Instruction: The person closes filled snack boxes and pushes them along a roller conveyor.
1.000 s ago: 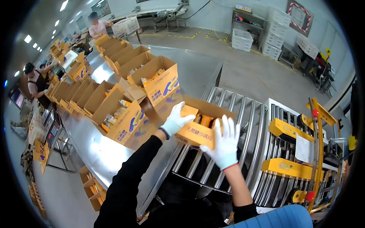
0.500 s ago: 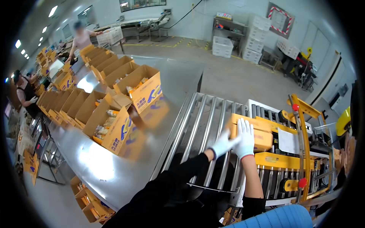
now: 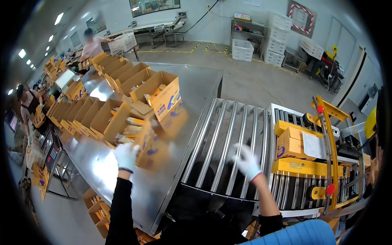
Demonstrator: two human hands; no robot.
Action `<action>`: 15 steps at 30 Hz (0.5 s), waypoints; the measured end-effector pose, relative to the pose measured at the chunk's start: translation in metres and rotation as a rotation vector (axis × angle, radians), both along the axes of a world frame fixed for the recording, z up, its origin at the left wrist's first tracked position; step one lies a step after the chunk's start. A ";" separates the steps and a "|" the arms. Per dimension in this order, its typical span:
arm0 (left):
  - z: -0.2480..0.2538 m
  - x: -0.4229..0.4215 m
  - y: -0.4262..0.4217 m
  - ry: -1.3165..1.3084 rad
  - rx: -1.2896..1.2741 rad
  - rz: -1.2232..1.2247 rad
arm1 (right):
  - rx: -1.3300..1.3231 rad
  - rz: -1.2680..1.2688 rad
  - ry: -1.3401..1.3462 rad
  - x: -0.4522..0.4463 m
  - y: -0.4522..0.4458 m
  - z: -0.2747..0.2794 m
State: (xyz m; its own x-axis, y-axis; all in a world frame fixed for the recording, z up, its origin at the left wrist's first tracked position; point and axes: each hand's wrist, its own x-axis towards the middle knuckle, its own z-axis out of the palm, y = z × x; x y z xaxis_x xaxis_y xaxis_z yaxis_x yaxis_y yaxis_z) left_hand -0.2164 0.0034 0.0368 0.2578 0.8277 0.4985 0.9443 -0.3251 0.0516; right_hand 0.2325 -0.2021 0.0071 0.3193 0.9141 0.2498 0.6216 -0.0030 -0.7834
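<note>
My left hand (image 3: pixel 125 157), in a white glove, is at the near side of an open carton (image 3: pixel 143 141) filled with wrapped orange items; its fingers are blurred against the cardboard. Above the steel rollers (image 3: pixel 210 149) hovers my right hand (image 3: pixel 247 163), also gloved, with fingers apart and nothing held. A closed carton (image 3: pixel 290 143) sits between the yellow guides (image 3: pixel 302 166) of the machine, partly under a white sheet (image 3: pixel 314 144). Two rows of open cartons stand on the metal table (image 3: pixel 196 81), another filled carton (image 3: pixel 165 98) at the end of the far row.
Red knobs (image 3: pixel 330 189) and a yellow frame (image 3: pixel 334 163) rise at the right. More filled cartons (image 3: pixel 98 212) are low beside the table. One person (image 3: pixel 92 45) stands behind the table, another (image 3: pixel 29 102) at the far left. White crates (image 3: pixel 277 38) are stacked behind.
The carton that was in my hands has moved right, between the guides, and is let go. My left hand has swung left to the nearest open carton; my right hand has drawn back over the rollers.
</note>
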 end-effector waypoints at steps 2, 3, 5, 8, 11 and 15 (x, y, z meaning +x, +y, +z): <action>0.005 0.011 -0.041 -0.029 -0.073 -0.247 | -0.251 0.265 0.089 -0.053 0.012 -0.030; 0.022 0.022 -0.061 -0.081 -0.198 -0.388 | -0.330 0.335 0.153 -0.075 0.020 -0.037; 0.036 0.030 -0.084 0.007 -0.174 -0.647 | -0.075 0.230 0.294 -0.107 0.028 -0.052; 0.046 0.059 -0.086 -0.340 -0.383 -0.746 | 0.231 0.235 -0.408 -0.105 0.024 0.033; 0.065 0.098 -0.047 -0.492 -0.626 -0.939 | 0.157 0.566 -0.214 -0.082 0.019 0.017; 0.034 0.163 0.004 -0.690 -1.048 -0.789 | 0.003 0.466 -0.141 -0.047 0.057 0.047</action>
State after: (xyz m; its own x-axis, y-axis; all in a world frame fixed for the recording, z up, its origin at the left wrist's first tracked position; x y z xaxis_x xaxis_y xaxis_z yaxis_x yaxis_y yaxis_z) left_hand -0.0532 0.0078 0.0708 0.7672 0.6413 -0.0153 0.2379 -0.2623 0.9352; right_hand 0.1854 -0.1449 0.0546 -0.1614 0.9509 0.2642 0.6563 0.3033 -0.6908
